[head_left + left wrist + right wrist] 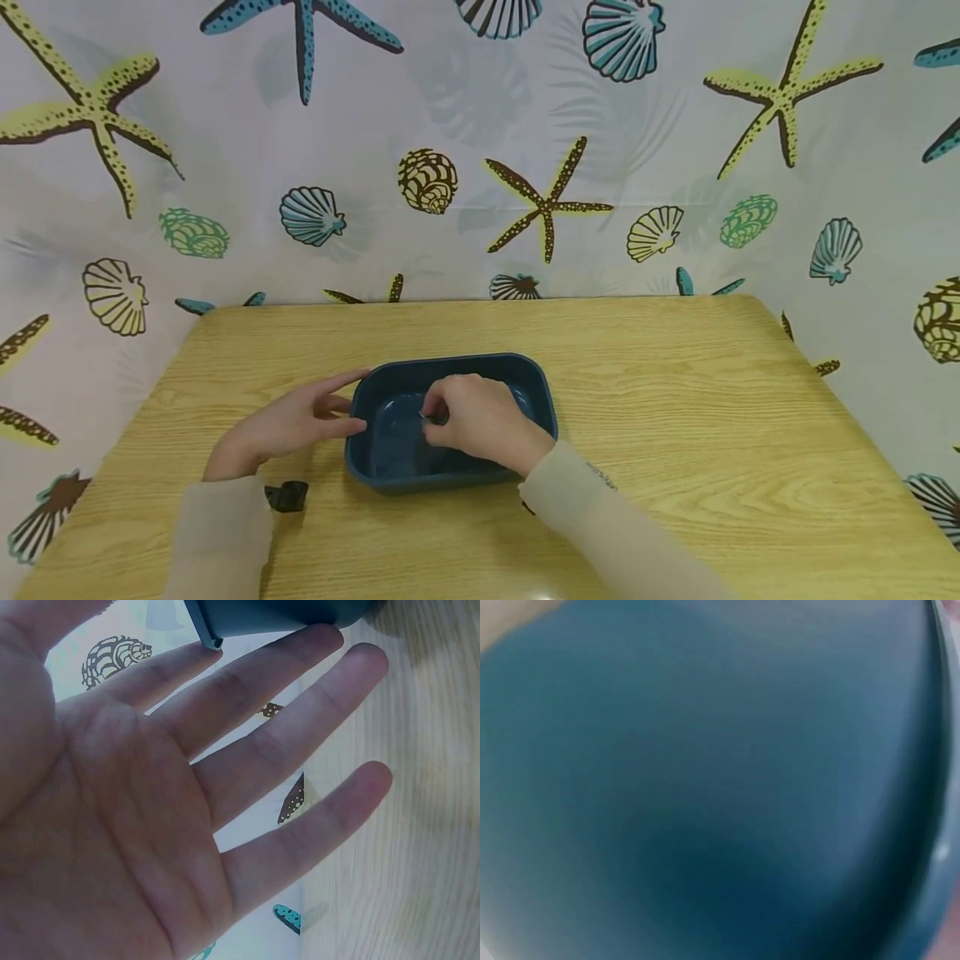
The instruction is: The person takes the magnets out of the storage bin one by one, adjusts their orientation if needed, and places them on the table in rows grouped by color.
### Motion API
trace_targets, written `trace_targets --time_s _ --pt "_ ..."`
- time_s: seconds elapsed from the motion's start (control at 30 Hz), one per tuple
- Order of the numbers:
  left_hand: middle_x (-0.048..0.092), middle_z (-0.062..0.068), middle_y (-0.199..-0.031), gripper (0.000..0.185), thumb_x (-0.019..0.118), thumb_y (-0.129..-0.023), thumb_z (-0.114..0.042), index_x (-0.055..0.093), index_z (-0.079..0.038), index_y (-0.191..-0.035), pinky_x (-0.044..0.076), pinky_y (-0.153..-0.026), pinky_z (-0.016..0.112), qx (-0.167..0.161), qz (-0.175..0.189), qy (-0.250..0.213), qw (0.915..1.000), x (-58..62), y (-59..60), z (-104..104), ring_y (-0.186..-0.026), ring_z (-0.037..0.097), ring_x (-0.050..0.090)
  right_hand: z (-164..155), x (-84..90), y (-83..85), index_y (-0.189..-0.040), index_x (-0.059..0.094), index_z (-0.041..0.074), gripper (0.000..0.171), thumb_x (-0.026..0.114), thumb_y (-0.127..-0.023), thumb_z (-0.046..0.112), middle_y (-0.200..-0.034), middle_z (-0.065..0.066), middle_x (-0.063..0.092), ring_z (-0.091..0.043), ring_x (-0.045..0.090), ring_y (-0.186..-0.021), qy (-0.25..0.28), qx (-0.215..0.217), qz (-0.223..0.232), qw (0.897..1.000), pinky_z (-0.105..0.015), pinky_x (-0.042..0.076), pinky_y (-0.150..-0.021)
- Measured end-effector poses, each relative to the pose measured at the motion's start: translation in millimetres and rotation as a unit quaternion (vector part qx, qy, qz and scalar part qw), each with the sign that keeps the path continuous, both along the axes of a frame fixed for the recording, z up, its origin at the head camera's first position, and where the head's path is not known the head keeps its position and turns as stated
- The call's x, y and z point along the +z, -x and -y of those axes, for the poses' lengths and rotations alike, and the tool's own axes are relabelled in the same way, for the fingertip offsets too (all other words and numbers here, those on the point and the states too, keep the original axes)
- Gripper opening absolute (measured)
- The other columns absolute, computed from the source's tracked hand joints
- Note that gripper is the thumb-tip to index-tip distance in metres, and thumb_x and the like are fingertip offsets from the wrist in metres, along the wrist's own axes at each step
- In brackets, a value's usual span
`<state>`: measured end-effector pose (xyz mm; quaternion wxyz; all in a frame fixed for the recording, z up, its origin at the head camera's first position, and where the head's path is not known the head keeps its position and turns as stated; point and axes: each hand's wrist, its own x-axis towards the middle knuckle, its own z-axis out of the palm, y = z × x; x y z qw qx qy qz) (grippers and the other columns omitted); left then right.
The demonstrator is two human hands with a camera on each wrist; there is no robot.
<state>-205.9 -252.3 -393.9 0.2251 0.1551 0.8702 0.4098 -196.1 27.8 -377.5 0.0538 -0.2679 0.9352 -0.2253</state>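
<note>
On the bench [675,400], the blue tub [540,392] is steadied by flat left hand [300,421] fingers at its side, while something small, unclear, is pinched inside by the right hand [480,421].

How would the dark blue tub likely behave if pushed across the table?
The dark blue tub looks like stiff, light plastic, so it probably slides easily on the smooth wooden table. Low and wide, it seems unlikely to tip. The left hand touching its side may steady it.
</note>
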Motion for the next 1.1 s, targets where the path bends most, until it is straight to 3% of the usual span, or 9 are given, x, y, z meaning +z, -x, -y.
trace_targets --time_s 0.27,0.6,1.1 --pt "0.052 0.03 -0.151 0.085 0.069 -0.1 -0.037 0.02 -0.015 -0.166 0.052 -0.103 0.055 -0.002 0.0 -0.002 1.0 -1.2 -0.3 1.4 -0.139 0.047 0.053 -24.2 14.1 0.9 -0.103 0.076 0.018 0.014 0.078 -0.093 0.028 -0.097 0.005 0.076 -0.009 0.068 -0.087 0.014 -0.021 0.002 1.0 -0.028 0.052 -0.075" --pt "0.055 0.029 -0.148 0.085 0.068 -0.101 -0.034 0.019 -0.012 -0.166 0.053 -0.102 0.053 -0.012 0.0 -0.011 0.9999 -2.3 -1.9 2.3 -0.138 0.045 0.054 -53.5 25.6 5.5 -0.102 0.074 0.019 0.012 0.078 -0.093 0.025 -0.096 0.006 0.073 -0.008 0.066 -0.087 0.056 -0.061 0.025 0.996 -0.031 0.053 -0.079" --pt "0.05 0.031 -0.152 0.086 0.069 -0.1 -0.038 0.019 -0.015 -0.166 0.052 -0.103 0.055 -0.004 0.001 -0.001 1.0 0.0 -0.1 0.6 -0.14 0.048 0.051 -94.0 36.0 10.3 -0.108 0.075 0.018 0.016 0.076 -0.094 0.026 -0.101 0.002 0.074 -0.015 0.068 -0.093 0.083 -0.104 -0.011 0.991 -0.035 0.053 -0.079"
